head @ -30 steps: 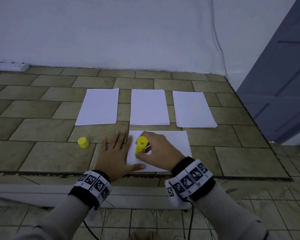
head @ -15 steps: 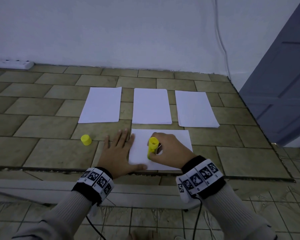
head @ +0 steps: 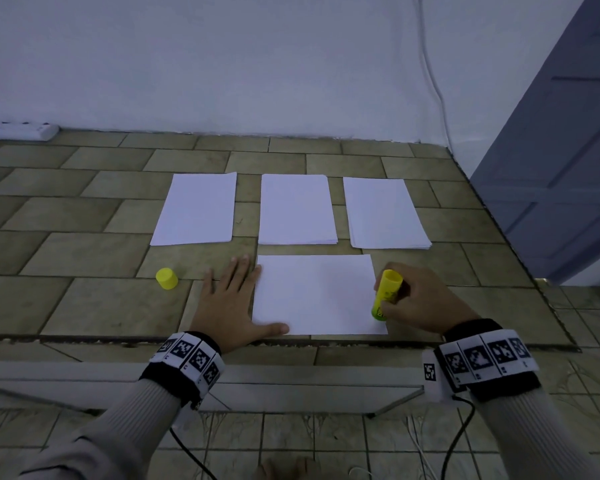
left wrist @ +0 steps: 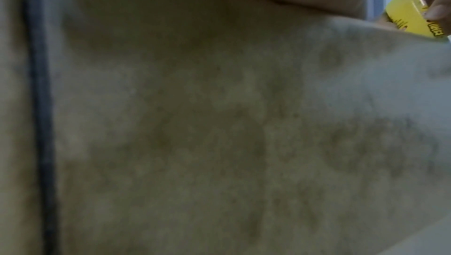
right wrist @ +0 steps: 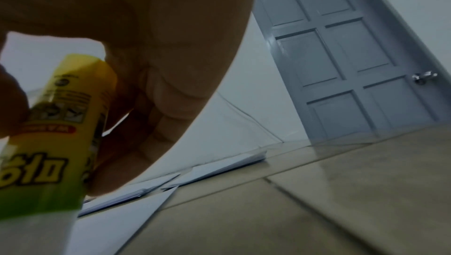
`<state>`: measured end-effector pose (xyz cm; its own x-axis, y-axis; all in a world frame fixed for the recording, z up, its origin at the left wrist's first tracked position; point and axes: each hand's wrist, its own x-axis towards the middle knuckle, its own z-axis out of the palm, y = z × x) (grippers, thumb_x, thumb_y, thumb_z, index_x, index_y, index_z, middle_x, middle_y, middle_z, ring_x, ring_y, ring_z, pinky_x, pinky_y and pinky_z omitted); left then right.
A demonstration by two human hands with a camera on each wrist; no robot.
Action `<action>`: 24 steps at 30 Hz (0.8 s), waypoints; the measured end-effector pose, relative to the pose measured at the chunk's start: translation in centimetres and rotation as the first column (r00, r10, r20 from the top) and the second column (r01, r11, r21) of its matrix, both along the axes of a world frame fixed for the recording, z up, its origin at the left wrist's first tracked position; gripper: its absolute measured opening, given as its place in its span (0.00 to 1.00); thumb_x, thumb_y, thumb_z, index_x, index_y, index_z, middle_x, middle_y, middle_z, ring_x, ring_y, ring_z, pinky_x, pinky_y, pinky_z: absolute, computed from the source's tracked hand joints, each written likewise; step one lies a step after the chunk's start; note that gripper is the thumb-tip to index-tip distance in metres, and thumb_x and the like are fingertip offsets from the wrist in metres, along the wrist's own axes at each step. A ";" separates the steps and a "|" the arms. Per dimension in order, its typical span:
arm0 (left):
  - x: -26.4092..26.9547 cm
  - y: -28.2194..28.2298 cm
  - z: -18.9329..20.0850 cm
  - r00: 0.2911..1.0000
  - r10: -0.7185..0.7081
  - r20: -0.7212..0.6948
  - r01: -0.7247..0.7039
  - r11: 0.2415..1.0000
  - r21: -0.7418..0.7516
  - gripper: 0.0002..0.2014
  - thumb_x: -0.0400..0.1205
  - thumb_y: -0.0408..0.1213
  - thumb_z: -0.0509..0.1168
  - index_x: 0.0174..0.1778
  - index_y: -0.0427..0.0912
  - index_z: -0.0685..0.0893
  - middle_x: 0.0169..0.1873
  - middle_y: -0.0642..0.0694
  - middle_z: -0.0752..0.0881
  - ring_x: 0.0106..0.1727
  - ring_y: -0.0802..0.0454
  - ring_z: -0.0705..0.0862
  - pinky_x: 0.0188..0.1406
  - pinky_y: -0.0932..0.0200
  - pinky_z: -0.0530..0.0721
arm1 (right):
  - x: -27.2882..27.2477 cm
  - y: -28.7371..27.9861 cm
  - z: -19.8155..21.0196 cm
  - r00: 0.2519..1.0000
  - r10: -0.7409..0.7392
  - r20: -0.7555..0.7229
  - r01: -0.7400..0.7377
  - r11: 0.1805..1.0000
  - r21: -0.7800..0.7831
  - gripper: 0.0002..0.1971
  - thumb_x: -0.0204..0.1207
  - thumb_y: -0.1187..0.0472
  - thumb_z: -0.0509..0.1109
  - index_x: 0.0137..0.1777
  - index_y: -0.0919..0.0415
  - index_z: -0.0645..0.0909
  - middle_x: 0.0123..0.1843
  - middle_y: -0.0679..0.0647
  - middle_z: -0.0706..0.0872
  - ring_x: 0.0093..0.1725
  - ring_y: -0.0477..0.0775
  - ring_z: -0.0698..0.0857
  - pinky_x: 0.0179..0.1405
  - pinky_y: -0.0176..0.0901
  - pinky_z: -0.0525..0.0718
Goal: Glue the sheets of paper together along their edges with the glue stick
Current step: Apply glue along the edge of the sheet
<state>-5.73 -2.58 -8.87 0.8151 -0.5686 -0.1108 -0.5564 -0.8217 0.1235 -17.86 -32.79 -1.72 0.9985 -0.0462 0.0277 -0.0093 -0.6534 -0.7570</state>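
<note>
A single white sheet [head: 316, 294] lies on the tiled floor in front of me. My left hand [head: 227, 299] lies flat with straight fingers on the sheet's left edge, thumb along its near edge. My right hand [head: 414, 299] grips the yellow-green glue stick [head: 387, 294], tip down at the sheet's near right corner. In the right wrist view the glue stick [right wrist: 58, 133] fills the left side, fingers curled round it. The left wrist view shows mostly blurred floor, with the glue stick [left wrist: 412, 16] at the top right. The yellow cap [head: 166, 278] stands on the floor left of my left hand.
Three stacks of white paper lie in a row beyond the sheet: left [head: 196, 208], middle [head: 297, 209], right [head: 385, 213]. A white wall stands behind, a grey door [head: 568, 168] at the right, a power strip [head: 18, 130] at far left. A floor step [head: 118, 341] runs under my wrists.
My right hand has slid the glue stick rightwards along the sheet's near edge, from near the left side to the right corner. The left hand has stayed on the sheet's left edge.
</note>
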 end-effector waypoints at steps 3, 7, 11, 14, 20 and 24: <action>0.0 0.1 -0.1 1.000 -0.006 0.006 0.006 1.000 -0.005 0.68 0.54 0.91 0.33 0.87 0.49 0.43 0.85 0.48 0.37 0.85 0.51 0.34 0.81 0.34 0.34 | 0.2 0.3 0.2 1.000 0.011 0.018 -0.011 1.000 -0.007 0.08 0.62 0.68 0.77 0.36 0.57 0.81 0.36 0.49 0.87 0.35 0.47 0.84 0.36 0.42 0.83; 0.1 0.1 -0.2 1.000 -0.004 0.010 0.004 1.000 0.026 0.67 0.55 0.90 0.33 0.86 0.50 0.40 0.85 0.48 0.34 0.85 0.50 0.33 0.81 0.33 0.34 | 1.6 3.4 0.9 0.987 0.099 0.126 -0.103 0.994 0.028 0.07 0.67 0.66 0.80 0.42 0.62 0.84 0.42 0.50 0.88 0.39 0.46 0.86 0.38 0.36 0.85; -0.1 0.1 -0.2 1.000 -0.003 0.026 0.004 1.000 -0.006 0.67 0.56 0.91 0.34 0.87 0.49 0.44 0.86 0.47 0.38 0.86 0.49 0.36 0.81 0.32 0.36 | 3.7 8.1 1.2 0.987 0.158 0.024 -0.160 0.985 0.060 0.17 0.70 0.61 0.79 0.57 0.59 0.81 0.47 0.51 0.88 0.43 0.43 0.87 0.47 0.38 0.87; 0.0 0.0 -0.2 1.000 -0.001 0.013 0.001 1.000 -0.005 0.68 0.55 0.91 0.34 0.87 0.49 0.44 0.86 0.47 0.39 0.86 0.49 0.36 0.81 0.32 0.36 | 5.1 11.1 0.9 0.973 0.228 0.024 -0.229 0.971 0.066 0.13 0.71 0.62 0.77 0.53 0.61 0.80 0.48 0.53 0.87 0.46 0.47 0.87 0.50 0.47 0.88; -0.2 -0.1 -0.1 0.998 -0.058 0.040 0.059 0.998 -0.033 0.63 0.63 0.87 0.30 0.84 0.44 0.64 0.85 0.40 0.54 0.86 0.40 0.52 0.77 0.22 0.52 | 6.2 13.9 0.2 0.930 0.367 -0.003 -0.366 0.928 -0.067 0.16 0.72 0.60 0.76 0.58 0.62 0.79 0.53 0.58 0.86 0.51 0.56 0.84 0.52 0.53 0.84; -0.2 -0.1 0.0 0.999 -0.047 0.024 0.047 0.999 -0.014 0.66 0.57 0.89 0.29 0.87 0.50 0.51 0.86 0.44 0.44 0.86 0.44 0.41 0.80 0.27 0.41 | 7.1 13.6 0.4 0.919 0.393 -0.007 -0.392 0.915 -0.093 0.15 0.73 0.62 0.75 0.58 0.63 0.79 0.52 0.58 0.85 0.49 0.56 0.84 0.51 0.52 0.83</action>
<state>-5.92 -2.72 -8.84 0.7898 -0.6077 -0.0833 -0.5972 -0.7928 0.1216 -10.74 -19.18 -1.36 0.9353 0.3529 0.0244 0.2702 -0.6683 -0.6931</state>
